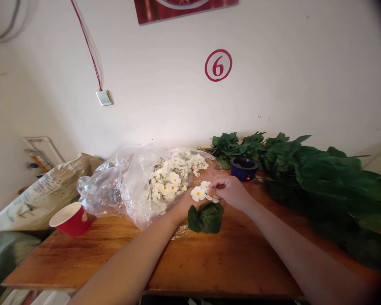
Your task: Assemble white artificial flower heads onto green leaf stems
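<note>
My right hand (pixel 230 191) pinches a small spray of white artificial flowers (pixel 198 193) with yellow centres, its thumb and fingertips at the blossoms' right side. My left hand (pixel 184 205) is close behind and left of these flowers, and its fingers are hidden by them. Just below both hands is a cluster of dark green artificial leaves (pixel 205 217); what supports it cannot be seen. Behind my left hand, a heap of similar white flowers (pixel 168 180) spills from a clear plastic bag (pixel 131 186).
A small blue pot (pixel 244 169) with a lit red light stands behind my right hand. Piled green leaves (pixel 330 178) cover the table's right side. A red paper cup (pixel 72 220) sits at the left, near a printed sack (pixel 41 195). The wooden table (pixel 222 267) meets a white wall.
</note>
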Available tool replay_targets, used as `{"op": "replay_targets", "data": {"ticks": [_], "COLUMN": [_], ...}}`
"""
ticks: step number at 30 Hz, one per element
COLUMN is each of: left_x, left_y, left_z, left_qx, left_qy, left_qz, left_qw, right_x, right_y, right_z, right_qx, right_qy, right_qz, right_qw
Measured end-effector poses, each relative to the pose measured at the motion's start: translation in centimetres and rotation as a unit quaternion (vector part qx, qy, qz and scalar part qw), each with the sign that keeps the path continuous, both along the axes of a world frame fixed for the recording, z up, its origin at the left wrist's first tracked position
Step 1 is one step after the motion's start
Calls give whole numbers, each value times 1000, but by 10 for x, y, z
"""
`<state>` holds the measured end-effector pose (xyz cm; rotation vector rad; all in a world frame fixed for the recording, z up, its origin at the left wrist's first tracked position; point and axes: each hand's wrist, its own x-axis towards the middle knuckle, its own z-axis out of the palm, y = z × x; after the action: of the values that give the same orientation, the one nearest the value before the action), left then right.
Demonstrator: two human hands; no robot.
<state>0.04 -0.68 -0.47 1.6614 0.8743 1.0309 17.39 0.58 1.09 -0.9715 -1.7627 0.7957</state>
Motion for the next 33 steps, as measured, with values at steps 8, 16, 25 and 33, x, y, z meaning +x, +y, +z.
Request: {"op": "replay_targets", "data": {"ticks": [8,16,25,33], "left_x": [8,4,8,5], "left_y": [-10,-10,-8,7], "left_z": [8,10,-3,-14], "left_qx": [-74,-199,-54,112], "left_qy": [-25,-80,-48,92], "left_qz": [33,-14,-19,13], "left_qw": [996,977,997,989], "right_x": [3,7,-1,-10], "right_y": [6,12,-1,-10], "right_z": [0,-6,-1,-5], "right_qx": [-28,-90,39,169], "right_qy": [58,105,-34,-114], "right_qz": [-34,-42,-38,-24], "right_qw": [997,990,998,979]}}
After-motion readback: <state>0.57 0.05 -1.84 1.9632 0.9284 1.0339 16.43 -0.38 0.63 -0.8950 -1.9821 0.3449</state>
